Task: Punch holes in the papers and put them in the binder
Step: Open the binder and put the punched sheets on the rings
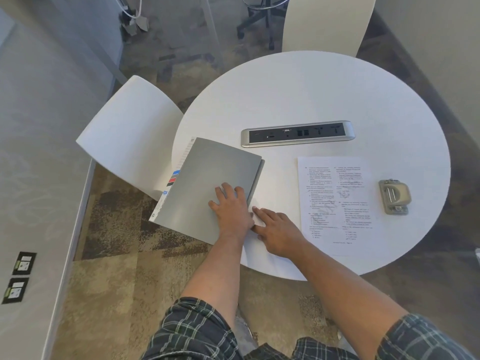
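A grey binder (205,178) lies closed at the left edge of the round white table (311,94), partly overhanging it, with coloured index tabs showing along its left side. My left hand (230,206) rests flat on the binder's cover near its right edge, fingers spread. My right hand (275,229) lies on the table just right of the binder, fingertips touching the binder's lower right edge. A printed paper sheet (337,203) lies to the right of my hands. Right of the sheet sits a metal hole punch (394,196).
A silver power-socket strip (297,133) is set into the table's middle. One white chair (130,136) stands left of the table, another white chair (327,24) behind it. An office chair base (262,19) stands on the carpet farther back.
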The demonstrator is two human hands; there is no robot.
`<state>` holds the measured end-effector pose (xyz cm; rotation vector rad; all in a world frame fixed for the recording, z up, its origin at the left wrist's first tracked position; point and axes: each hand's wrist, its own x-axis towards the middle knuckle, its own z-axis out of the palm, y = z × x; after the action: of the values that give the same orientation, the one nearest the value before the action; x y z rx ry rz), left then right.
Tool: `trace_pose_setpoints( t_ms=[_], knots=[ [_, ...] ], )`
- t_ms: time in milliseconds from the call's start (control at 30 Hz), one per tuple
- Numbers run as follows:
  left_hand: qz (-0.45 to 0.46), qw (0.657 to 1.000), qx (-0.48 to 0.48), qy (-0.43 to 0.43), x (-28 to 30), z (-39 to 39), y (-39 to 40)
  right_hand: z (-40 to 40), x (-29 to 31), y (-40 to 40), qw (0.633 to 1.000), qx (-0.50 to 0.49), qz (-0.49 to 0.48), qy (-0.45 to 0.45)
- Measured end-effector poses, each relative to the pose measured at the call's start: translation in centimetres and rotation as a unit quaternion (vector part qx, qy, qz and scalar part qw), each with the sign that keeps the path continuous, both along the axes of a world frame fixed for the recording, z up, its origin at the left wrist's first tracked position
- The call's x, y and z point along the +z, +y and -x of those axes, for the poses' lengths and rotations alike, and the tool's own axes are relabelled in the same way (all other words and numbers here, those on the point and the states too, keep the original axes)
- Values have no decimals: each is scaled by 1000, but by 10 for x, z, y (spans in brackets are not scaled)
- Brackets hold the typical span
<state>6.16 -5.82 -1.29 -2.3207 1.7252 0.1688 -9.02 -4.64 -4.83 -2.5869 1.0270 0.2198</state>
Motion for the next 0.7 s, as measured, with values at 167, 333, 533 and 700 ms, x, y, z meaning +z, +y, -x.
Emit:
trace_pose_setpoints(
  t_ms=[167,333,533,700],
  knots=[
    [-15,999,24,32,-7,2,-2,-2,3,7,1000,8,14,19],
    [-26,998,29,49,-10,2,-3,-3,1,13,998,37,46,10],
    [-35,999,17,38,-8,4,-5,-1,-4,17,996,75,50,-20],
    [3,1000,-11,16,-4,-1,-6,-4,-2,15,993,103,52,-15]
  ],
)
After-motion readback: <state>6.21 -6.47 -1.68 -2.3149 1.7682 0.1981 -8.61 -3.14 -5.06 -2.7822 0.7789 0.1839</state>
